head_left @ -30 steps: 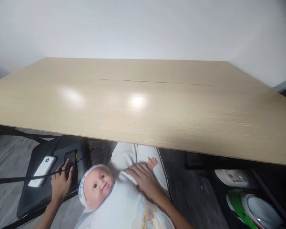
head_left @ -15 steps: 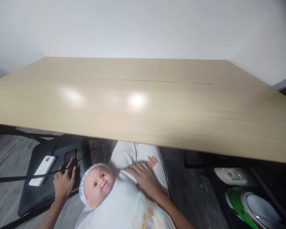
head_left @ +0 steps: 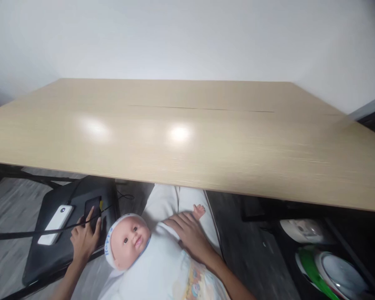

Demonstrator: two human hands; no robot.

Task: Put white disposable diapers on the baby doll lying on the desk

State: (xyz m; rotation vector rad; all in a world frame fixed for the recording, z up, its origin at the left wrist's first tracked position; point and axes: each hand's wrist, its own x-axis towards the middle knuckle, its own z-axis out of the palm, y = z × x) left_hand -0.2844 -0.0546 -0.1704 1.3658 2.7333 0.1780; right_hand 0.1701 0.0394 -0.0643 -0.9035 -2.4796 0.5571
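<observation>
My left hand point(head_left: 85, 238) lies with fingers spread on a dark phone point(head_left: 93, 207), which rests on a black padded seat point(head_left: 58, 264). A white phone point(head_left: 55, 225) lies on the same seat, just left of that hand. On my lap is a baby doll point(head_left: 129, 241) in a white cap with blue lettering and a white top, its face turned up. Across the doll's body, my right hand point(head_left: 190, 231) lies flat with fingers stretched out. The doll's small hand point(head_left: 199, 211) shows just past its fingertips.
A light wood table point(head_left: 187, 154) spans the view in front of me, its near edge over my knees. Black cords cross the seat. To the lower right, a green-and-white round object point(head_left: 318, 271) and a white item point(head_left: 301, 230) sit on a dark shelf.
The dark phone's screen, faintly lit before, now looks black. The view has shifted very slightly; both hands and the doll stay in place.
</observation>
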